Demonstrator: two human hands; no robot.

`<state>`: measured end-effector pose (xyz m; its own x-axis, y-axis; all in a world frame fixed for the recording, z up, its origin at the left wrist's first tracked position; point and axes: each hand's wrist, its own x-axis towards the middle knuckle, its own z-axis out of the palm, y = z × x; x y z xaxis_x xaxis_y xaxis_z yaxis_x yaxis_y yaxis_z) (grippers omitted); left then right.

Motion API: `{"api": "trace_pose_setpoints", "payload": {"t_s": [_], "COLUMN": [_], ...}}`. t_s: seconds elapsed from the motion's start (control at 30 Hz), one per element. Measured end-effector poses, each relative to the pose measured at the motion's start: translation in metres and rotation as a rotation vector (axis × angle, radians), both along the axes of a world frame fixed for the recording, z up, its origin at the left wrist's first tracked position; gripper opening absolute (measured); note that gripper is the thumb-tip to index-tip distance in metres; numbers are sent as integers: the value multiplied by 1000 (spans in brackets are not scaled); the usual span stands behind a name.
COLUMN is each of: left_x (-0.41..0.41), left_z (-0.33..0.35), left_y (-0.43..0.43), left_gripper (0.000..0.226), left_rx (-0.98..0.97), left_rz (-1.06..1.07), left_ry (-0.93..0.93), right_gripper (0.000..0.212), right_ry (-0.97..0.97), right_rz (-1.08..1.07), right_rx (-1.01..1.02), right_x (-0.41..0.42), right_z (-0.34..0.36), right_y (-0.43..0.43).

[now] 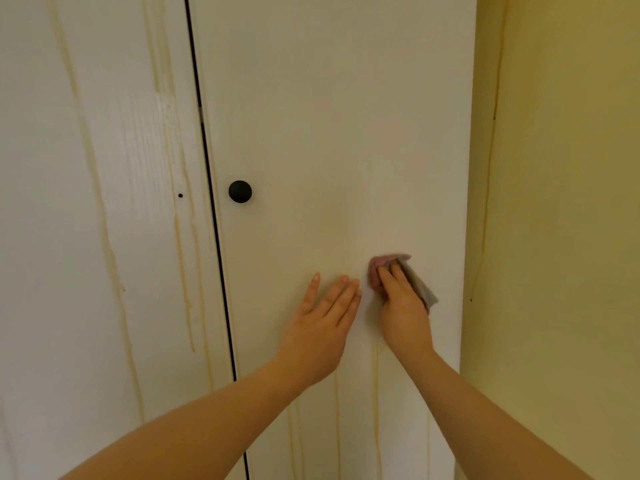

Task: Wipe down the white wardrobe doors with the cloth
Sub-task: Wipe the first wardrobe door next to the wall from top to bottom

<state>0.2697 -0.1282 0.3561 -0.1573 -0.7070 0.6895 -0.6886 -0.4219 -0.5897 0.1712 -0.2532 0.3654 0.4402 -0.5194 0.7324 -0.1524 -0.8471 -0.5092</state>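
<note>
pink-and-grey cloth (pixel 382 264) looked soft, light; my right hand (pixel 403 308) pinned it mid-wad, fingers straight, to white wardrobe door (pixel 346 133). left hand (pixel 320 327) flat, empty.

The right hand (pixel 401 303) presses a pink-and-grey cloth (pixel 388 263) against the right wardrobe door (pixel 329 116) — yellowish drip streaks run below it. The left hand (pixel 322 323) lies flat beside it, fingers straight, right of the black knob (pixel 240 191).
</note>
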Motion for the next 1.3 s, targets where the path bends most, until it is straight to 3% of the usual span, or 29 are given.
{"api": "trace_pose_setpoints", "payload": {"t_s": [0.1,0.2,0.37,0.53,0.7,0.9,1.03,1.13,1.23,1.3], "left_x": [-3,-4,-6,-6,-6,-4,-6,-3,0,-2], "left_z": [1,15,26,19,18,15,18,22,21,18], "left_y": [-8,-13,-25,-30,-34,-33,-32,-27,-21,-16], "left_gripper": [52,51,59,65,64,61,65,64,63,60], "left_rx": [-40,-63,-31,-19,-42,-49,-56,-47,-38,-66], "left_rz": [10,-2,43,57,36,39,17,5,8,7], "left_ry": [30,24,44,48,45,36,49,33,2,-1], "right_gripper": [51,60,57,55,62,54,48,26,44,51], "right_ry": [-17,-69,-183,-113,-89,-138,-109,-94,-135,-74], "right_rz": [54,42,-88,-53,-174,-32,-194,-283,-69,-85], "right_rx": [69,-70,272,178,347,269,398,305,289,342], "right_x": [2,3,-12,-13,-24,-19,-31,-24,-25,-33], "right_z": [-25,-41,1,-42,-11,-36,-8,-18,-28,-20], "right_y": [17,9,-42,-15,-68,-22,-53,-32,-5,-14]}}
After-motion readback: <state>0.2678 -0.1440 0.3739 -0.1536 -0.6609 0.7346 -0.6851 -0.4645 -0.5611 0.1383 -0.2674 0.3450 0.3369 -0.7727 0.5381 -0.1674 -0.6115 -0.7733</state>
